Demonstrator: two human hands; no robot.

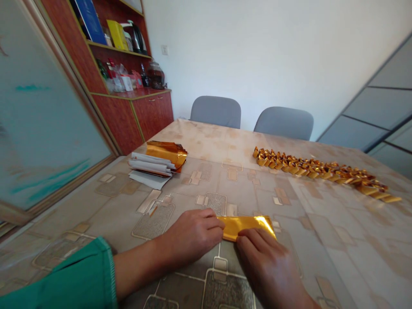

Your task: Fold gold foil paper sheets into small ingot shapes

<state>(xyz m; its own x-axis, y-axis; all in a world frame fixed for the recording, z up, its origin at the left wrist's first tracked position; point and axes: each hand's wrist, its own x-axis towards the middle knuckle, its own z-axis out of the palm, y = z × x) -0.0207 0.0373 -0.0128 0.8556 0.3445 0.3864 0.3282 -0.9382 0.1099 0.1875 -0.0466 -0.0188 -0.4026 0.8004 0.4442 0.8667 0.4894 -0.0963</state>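
Shiny gold foil paper strip, long and flat (247,224), is what's between the fingers in the head view, and it seems to rest right on the beige-and-grey patterned tablecloth (244,193). The bare left hand (195,234) has its fingers curled over the left end; the bare right hand (272,262) bends its fingers onto the near edge, right of middle. Thumbs are hidden, so I can't tell if either one's really pinching.

My two cents: anchor lightly with the left fingertips, slide the right ones outward along the edge, and keep pressure even, because foil like this probably creases anywhere you slip.

Beyond the left fingers, off to the left, there's a loose pile of gold and greyish-white paper sheets (164,150). Past the right fingers, further right, sits a long cluster of folded gold foil pieces (309,169). Both are well apart from the fingers, so honestly the main obstruction is the hands covering the strip.
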